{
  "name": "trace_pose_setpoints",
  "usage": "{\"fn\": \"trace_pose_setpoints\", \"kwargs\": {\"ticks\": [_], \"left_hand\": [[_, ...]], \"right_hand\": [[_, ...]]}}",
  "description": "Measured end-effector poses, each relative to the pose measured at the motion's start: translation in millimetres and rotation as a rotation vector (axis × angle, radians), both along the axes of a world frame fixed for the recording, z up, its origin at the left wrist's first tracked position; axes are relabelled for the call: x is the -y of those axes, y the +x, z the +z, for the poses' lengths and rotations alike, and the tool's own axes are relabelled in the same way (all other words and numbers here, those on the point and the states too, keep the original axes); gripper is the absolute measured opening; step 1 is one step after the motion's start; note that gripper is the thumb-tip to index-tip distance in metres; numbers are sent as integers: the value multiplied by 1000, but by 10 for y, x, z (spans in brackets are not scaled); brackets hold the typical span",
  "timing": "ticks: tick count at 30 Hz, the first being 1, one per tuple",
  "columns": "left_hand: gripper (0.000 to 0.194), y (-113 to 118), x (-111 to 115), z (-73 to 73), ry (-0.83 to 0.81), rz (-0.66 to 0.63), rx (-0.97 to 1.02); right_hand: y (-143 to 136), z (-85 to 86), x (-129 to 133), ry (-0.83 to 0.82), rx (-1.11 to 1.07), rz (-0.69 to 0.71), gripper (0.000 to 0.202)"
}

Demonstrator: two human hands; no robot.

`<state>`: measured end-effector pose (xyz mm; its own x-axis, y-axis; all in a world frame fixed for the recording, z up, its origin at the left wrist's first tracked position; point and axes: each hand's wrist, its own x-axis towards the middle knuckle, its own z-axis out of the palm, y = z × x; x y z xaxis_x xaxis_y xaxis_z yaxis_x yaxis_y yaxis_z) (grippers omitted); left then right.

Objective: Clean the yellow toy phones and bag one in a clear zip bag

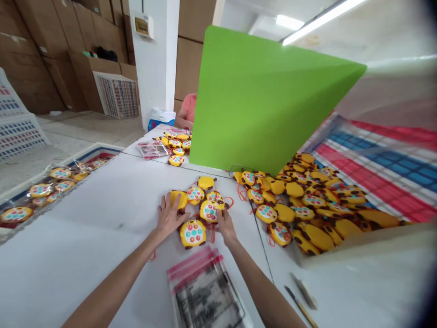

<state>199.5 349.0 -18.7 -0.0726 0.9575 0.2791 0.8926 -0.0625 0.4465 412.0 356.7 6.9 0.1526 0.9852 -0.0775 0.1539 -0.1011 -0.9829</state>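
"Left hand [168,217] first: what is it doing?"

"Its fingers are spread over a yellow-backed toy [180,199]. I can't tell whether they grip it or only rest there."

"And the right hand [225,225]?"

"That one has a button toy [209,211] by the right edge, thumb and fingers closed on it, the white face with red and teal dots showing."

"Where are those two toys?"

"On the white table [92,218], in a small cluster between the hands. The front toy [193,233] lies face up, nearest the person; others are just behind."

"Anything close to the arms?"

"Pink-topped bags [208,291], blurred, between the forearms. Beyond the right forearm lie a thin tool [303,310] with a dark tip and a pale strip [303,291]."

"Further off?"

"On the right, a big heap [307,196] of similar toys, partly in front of a green board [266,105]. On the left, bagged toys [60,173]. Across the table, a co-worker's pink sleeve [190,105] shows beside the board, near more toys [176,143]."
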Motion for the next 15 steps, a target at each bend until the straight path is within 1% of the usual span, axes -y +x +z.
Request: {"fn": "trace_pose_setpoints", "kwargs": {"ticks": [1,2,5,6,7,8,9,10,12,15], "left_hand": [[69,49,172,2,-6,-18,4],[69,103,405,-15,-13,-44,7],[68,285,1287,-146,-37,-209,-9],[69,347,1555,-198,-47,-218,-21],[71,407,1773,-245,-61,-211,-30],[73,462,1925,-285,-63,-203,-34],[74,511,2009,-315,-60,-183,-39],[73,550,2032,-336,-55,-172,-46],[68,591,1955,-351,-45,-185,-76],[63,556,1791,-329,-60,-287,-148]], "right_hand": [[124,30,109,9,67,12,40],[264,51,261,6,135,24,39],[664,54,895,-58,286,95,31],[759,37,1118,-82,334,112,30],[825,13,1323,-97,405,132,30],[859,-16,1499,-103,481,159,31],[865,-48,1642,-102,557,191,32],[843,-78,1751,-96,621,228,32],[743,-124,1887,-92,683,293,32],[540,-130,2003,-87,725,351,30]]}}
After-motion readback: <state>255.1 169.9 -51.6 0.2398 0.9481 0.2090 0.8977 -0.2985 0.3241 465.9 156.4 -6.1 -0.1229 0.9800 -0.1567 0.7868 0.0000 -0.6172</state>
